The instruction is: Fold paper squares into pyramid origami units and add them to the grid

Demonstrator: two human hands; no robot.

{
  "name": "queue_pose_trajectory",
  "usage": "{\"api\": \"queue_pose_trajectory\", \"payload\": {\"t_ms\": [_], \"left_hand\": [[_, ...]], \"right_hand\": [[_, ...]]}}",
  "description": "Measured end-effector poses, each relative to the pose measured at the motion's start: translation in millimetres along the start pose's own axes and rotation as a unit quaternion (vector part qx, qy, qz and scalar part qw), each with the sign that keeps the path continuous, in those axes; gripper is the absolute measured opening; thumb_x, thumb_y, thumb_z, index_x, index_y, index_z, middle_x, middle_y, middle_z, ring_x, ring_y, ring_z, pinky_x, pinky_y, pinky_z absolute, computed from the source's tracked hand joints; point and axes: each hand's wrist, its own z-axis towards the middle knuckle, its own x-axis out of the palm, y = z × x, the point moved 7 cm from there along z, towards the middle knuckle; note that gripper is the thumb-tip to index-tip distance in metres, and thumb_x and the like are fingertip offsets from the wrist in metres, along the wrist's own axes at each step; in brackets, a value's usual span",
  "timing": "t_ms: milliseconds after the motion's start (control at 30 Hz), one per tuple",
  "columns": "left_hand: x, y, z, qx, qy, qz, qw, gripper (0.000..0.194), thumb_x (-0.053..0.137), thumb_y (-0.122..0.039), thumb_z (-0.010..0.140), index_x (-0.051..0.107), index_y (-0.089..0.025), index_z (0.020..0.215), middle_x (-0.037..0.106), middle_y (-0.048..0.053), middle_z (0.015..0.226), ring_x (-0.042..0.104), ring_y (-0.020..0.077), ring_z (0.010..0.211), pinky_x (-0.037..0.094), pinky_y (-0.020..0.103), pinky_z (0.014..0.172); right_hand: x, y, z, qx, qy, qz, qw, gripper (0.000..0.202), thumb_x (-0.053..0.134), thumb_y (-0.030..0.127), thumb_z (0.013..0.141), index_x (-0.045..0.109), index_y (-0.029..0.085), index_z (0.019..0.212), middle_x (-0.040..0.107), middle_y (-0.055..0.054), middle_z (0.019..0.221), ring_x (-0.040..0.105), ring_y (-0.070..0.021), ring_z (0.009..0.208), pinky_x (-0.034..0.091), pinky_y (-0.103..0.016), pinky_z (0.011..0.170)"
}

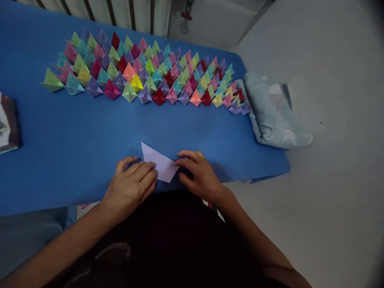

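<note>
A folded piece of pale lilac paper (161, 162) lies on the blue-covered table close to my body, with pointed corners at its upper left and right. My left hand (132, 184) holds it down, fingers bent together over its left part and hiding that edge. At the right corner, my right hand (198, 173) touches the paper with a fingertip. Its thumb and fingers are curved and apart. Beyond both hands stand rows of small folded paper boats (145, 95) in many colours.
The blue table cover (90, 136) reaches a rounded right edge, where a folded grey-green cloth (273, 116) with white patterns lies. A dark-edged package (10, 124) sits at the far left. Behind the table stands a white radiator (123, 16), and a pale wall (330, 72) is on the right.
</note>
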Motion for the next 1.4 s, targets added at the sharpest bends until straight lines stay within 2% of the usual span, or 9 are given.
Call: {"api": "queue_pose_trajectory", "payload": {"t_ms": [167, 300, 567, 767, 1167, 1267, 1400], "left_hand": [[-2.3, -3.2, 2.6, 0.000, -0.019, 0.009, 1.000, 0.015, 0.055, -0.017, 0.097, 0.071, -0.018, 0.098, 0.078, 0.009, 0.106, 0.072, 0.0232, 0.088, 0.045, 0.046, 0.094], [-2.1, -1.7, 3.2, -0.028, -0.028, -0.001, 0.999, 0.014, 0.056, -0.017, 0.097, 0.070, -0.016, 0.096, 0.077, 0.010, 0.105, 0.072, 0.0231, 0.088, 0.045, 0.045, 0.094], [5.1, 9.3, 2.3, -0.112, -0.019, -0.038, 0.993, 0.022, 0.053, -0.025, 0.100, 0.070, -0.015, 0.089, 0.076, 0.012, 0.106, 0.071, 0.0270, 0.093, 0.042, 0.049, 0.095], [6.8, 15.7, 1.5, -0.150, -0.019, -0.050, 0.987, 0.026, 0.052, -0.026, 0.099, 0.069, -0.016, 0.082, 0.075, 0.011, 0.106, 0.068, 0.0275, 0.093, 0.040, 0.049, 0.094], [12.5, 18.7, 1.0, -0.146, -0.006, -0.022, 0.989, 0.024, 0.052, -0.025, 0.099, 0.067, -0.015, 0.082, 0.072, 0.012, 0.102, 0.066, 0.0267, 0.091, 0.041, 0.044, 0.088], [13.2, 20.0, 0.4, -0.141, 0.003, -0.018, 0.990, 0.023, 0.051, -0.026, 0.099, 0.068, -0.015, 0.090, 0.072, 0.012, 0.104, 0.065, 0.0271, 0.092, 0.042, 0.044, 0.087], [16.0, 14.4, 1.1, -0.099, 0.025, 0.002, 0.995, 0.030, 0.046, -0.021, 0.100, 0.068, -0.021, 0.121, 0.070, 0.012, 0.112, 0.064, 0.0279, 0.092, 0.042, 0.047, 0.087]], "right_hand": [[5.8, -8.2, -1.0, -0.005, -0.011, -0.034, 0.999, 0.017, 0.057, 0.018, 0.092, 0.072, 0.023, 0.098, 0.066, -0.009, 0.124, 0.061, -0.0236, 0.110, 0.049, -0.045, 0.097], [3.8, -9.4, 2.2, 0.001, -0.016, -0.023, 1.000, 0.015, 0.056, 0.020, 0.095, 0.071, 0.021, 0.094, 0.067, -0.010, 0.122, 0.061, -0.0235, 0.112, 0.049, -0.044, 0.097], [4.1, -11.4, 6.8, 0.035, -0.030, -0.018, 0.999, 0.005, 0.065, 0.022, 0.091, 0.069, 0.020, 0.088, 0.068, -0.011, 0.123, 0.058, -0.0267, 0.118, 0.047, -0.048, 0.099], [4.4, -13.5, 9.8, 0.066, -0.033, -0.016, 0.997, 0.009, 0.068, 0.024, 0.090, 0.067, 0.021, 0.082, 0.068, -0.010, 0.122, 0.058, -0.0272, 0.118, 0.047, -0.049, 0.099], [3.1, -16.6, 12.9, 0.114, -0.036, -0.004, 0.993, 0.012, 0.074, 0.022, 0.085, 0.066, 0.021, 0.076, 0.067, -0.009, 0.124, 0.057, -0.0266, 0.120, 0.046, -0.047, 0.100], [2.4, -16.7, 13.1, 0.118, -0.035, -0.010, 0.992, 0.009, 0.074, 0.022, 0.084, 0.066, 0.021, 0.079, 0.068, -0.008, 0.123, 0.057, -0.0269, 0.120, 0.046, -0.048, 0.100], [4.9, -14.0, 15.6, 0.105, -0.024, -0.028, 0.994, 0.006, 0.072, 0.022, 0.086, 0.069, 0.023, 0.091, 0.067, -0.009, 0.122, 0.056, -0.0273, 0.122, 0.045, -0.048, 0.101]]}}
